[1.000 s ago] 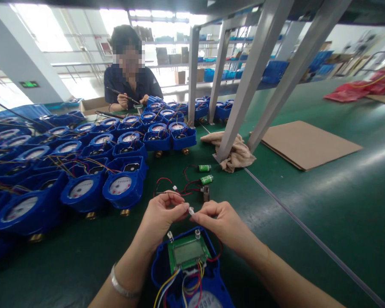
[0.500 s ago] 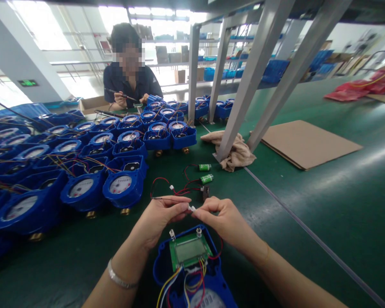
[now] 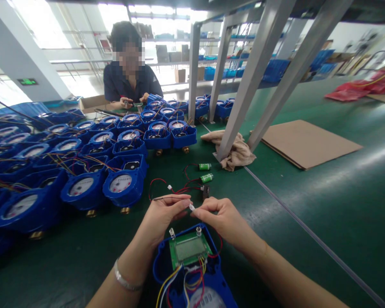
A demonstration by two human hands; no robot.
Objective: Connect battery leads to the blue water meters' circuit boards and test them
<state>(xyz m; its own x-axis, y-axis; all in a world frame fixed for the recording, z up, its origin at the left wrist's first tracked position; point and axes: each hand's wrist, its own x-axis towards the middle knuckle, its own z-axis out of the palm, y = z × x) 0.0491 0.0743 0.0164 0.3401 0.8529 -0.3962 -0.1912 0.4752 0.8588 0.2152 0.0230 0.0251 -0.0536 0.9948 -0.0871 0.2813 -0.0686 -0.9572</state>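
Note:
My left hand [image 3: 163, 216] and my right hand [image 3: 220, 217] meet above the nearest blue water meter [image 3: 159, 276], each closed in a pinch. Between their fingertips is a small white wire connector [image 3: 191, 207], its halves touching or nearly so; how fully they are mated I cannot tell. A dark lead runs along my left fingers to the red and black battery wires [image 3: 160, 179]. From under my right hand a red wire drops to the green circuit board [image 3: 190, 249] with an LCD, which lies in the meter's open housing. Yellow, white and red wires loop below the board.
Past my hands lie two green batteries [image 3: 206, 178] and a black switch-like part [image 3: 205, 191]. Rows of blue meters [image 3: 120, 184] fill the left. Metal posts [image 3: 240, 85], a beige rag [image 3: 237, 154] and cardboard [image 3: 311, 143] stand or lie right. A co-worker [image 3: 131, 81] sits opposite.
The two white connector halves have come together between my fingertips. My left hand has shifted slightly, and the battery wires with it. Across the table, the co-worker's tool hand has lowered.

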